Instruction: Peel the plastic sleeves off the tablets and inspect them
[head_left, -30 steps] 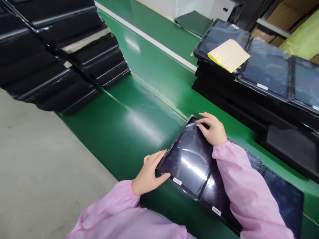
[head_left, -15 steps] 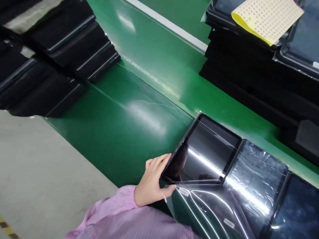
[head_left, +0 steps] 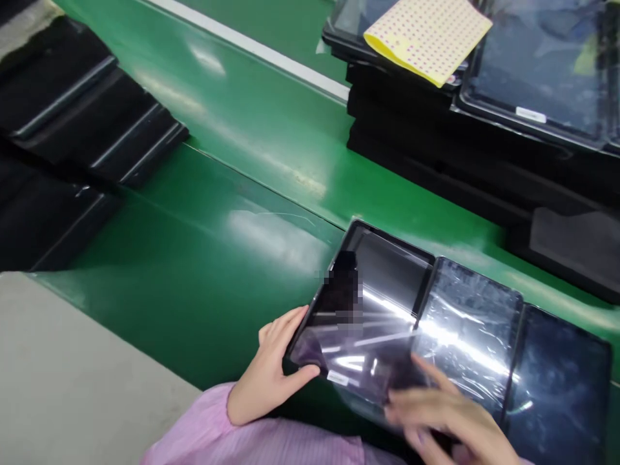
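Observation:
A tablet (head_left: 382, 258) with a dark glossy screen lies on the green work surface in front of me. My left hand (head_left: 274, 368) grips its near left corner, fingers along the left edge and thumb at the near edge. A clear protective film (head_left: 358, 361) with a small white label covers the lower part of the screen. Over the near right corner of this film is my right hand (head_left: 440, 407), blurred by motion, so whether its fingers pinch the film is unclear. Right beside the tablet lies a second tablet (head_left: 469, 323) under wrinkled film.
A third tablet (head_left: 562, 381) lies farther right. Stacked black trays (head_left: 416, 116) at the upper right carry more tablets (head_left: 537, 71) and a folded yellow dotted sheet (head_left: 431, 35). Other black trays (head_left: 97, 123) stand at the left. The green surface (head_left: 169, 278) ends above grey floor (head_left: 87, 361).
My right hand has come into view at the lower right. The clear film, hanging off the tablet's near edge before, now lies over the lower screen. The view has shifted.

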Demonstrator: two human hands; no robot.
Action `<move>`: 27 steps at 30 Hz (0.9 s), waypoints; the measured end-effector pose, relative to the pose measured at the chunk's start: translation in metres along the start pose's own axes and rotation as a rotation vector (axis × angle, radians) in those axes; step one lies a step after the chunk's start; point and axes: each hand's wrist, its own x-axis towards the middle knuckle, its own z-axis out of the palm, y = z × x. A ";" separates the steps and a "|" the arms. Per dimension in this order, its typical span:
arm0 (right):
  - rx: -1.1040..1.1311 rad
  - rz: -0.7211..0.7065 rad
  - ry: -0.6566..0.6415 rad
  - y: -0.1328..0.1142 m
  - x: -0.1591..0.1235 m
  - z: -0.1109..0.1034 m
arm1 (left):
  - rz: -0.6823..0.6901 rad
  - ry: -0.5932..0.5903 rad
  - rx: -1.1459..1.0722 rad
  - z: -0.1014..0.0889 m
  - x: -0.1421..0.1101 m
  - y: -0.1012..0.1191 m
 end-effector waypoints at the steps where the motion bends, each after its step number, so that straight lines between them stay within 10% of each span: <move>1: 0.010 0.016 0.034 -0.007 0.003 0.004 | 0.004 -0.012 0.010 -0.005 0.003 0.001; 8: 0.195 -0.219 -0.087 -0.036 0.004 0.039 | 0.262 0.183 0.264 -0.055 0.041 0.030; 13: -0.158 -0.224 0.111 -0.044 -0.003 0.026 | 0.423 -0.051 0.192 -0.083 0.078 0.044; 21: -0.620 0.016 -0.015 -0.003 0.027 -0.010 | 0.170 0.024 -0.062 -0.059 0.124 0.035; 27: -0.462 0.095 -0.049 0.002 0.079 -0.025 | 0.112 -0.084 0.113 -0.060 0.132 0.014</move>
